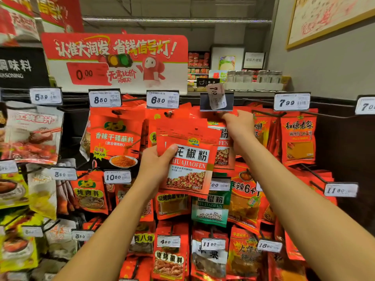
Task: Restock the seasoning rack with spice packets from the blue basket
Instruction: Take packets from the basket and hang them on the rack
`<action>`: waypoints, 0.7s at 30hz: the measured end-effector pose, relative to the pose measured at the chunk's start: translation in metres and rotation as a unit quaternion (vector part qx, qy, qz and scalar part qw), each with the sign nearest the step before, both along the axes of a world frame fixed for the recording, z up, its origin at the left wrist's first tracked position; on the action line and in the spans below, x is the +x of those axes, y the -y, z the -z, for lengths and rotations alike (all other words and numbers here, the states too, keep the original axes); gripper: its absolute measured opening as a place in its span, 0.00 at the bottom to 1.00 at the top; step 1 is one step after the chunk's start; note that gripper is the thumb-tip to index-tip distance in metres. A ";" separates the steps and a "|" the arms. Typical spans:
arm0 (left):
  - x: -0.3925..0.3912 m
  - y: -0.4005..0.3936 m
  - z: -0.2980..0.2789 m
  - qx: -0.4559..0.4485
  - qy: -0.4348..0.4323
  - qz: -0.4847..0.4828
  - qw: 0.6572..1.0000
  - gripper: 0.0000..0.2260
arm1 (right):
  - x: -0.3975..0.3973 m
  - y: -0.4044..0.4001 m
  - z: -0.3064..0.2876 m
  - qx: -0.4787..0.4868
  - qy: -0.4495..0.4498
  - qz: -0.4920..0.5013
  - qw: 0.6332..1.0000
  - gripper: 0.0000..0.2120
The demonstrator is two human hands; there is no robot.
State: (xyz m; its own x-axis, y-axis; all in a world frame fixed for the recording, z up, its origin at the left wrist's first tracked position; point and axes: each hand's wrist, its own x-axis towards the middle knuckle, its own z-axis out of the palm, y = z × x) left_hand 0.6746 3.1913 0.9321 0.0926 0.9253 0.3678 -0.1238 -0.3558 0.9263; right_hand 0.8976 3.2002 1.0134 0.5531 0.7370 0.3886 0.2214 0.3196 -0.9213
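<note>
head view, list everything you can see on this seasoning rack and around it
huajiaofen packets: small stack, red, in left hand before rack
hanging spice packets: many, mostly red, on rack hooks
green packet: one, lower centre
price tags: many, white, on hook ends
loose price tag: one, tilted in holder above right hand
promo sign: one, red and white, above rack
glass jars: several, clear, top shelf
left hand: grips packets
right hand: at top hook, grip unclear

Even indoor light is falling from above; colours are looking strong. The wide lens is bending the edges. The packets [30, 132] at the left edge are looking blurred.
</note>
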 end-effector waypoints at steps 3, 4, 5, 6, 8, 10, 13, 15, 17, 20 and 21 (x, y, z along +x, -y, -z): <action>0.002 -0.001 0.002 -0.005 0.003 -0.006 1.000 0.07 | 0.003 -0.007 -0.001 -0.013 -0.013 -0.023 1.000 0.05; 0.002 -0.001 0.003 -0.004 0.004 -0.011 1.000 0.07 | 0.005 -0.009 0.000 -0.012 -0.009 -0.017 1.000 0.07; 0.002 -0.001 0.004 -0.003 0.003 -0.015 1.000 0.07 | 0.008 -0.013 0.003 -0.013 0.005 -0.001 1.000 0.07; 0.002 -0.001 0.005 -0.001 0.003 -0.020 1.000 0.07 | 0.011 -0.017 0.006 -0.012 0.026 0.022 0.999 0.07; 0.002 -0.001 0.006 0.003 0.004 -0.024 1.000 0.09 | 0.017 -0.028 0.013 -0.015 0.063 0.056 0.996 0.11; 0.004 -0.001 0.006 0.002 0.005 -0.027 1.000 0.09 | 0.021 -0.043 0.017 -0.036 0.088 0.072 0.993 0.13; 0.011 -0.003 0.007 -0.005 0.000 -0.031 1.000 0.06 | 0.026 -0.066 0.011 -0.094 0.105 0.101 0.985 0.20; 0.015 -0.004 0.007 -0.011 0.001 -0.027 1.000 0.06 | 0.030 -0.074 0.005 -0.125 0.111 0.105 0.980 0.23; 0.021 -0.003 0.006 -0.011 0.003 -0.018 1.000 0.06 | 0.033 -0.078 0.001 -0.146 0.118 0.102 0.977 0.22; 0.029 -0.002 0.006 -0.020 0.032 -0.002 0.999 0.06 | 0.038 -0.069 0.006 -0.133 0.116 0.113 0.978 0.23; 0.033 -0.002 0.006 -0.026 0.047 0.003 0.999 0.05 | 0.040 -0.062 0.011 -0.110 0.115 0.119 0.980 0.23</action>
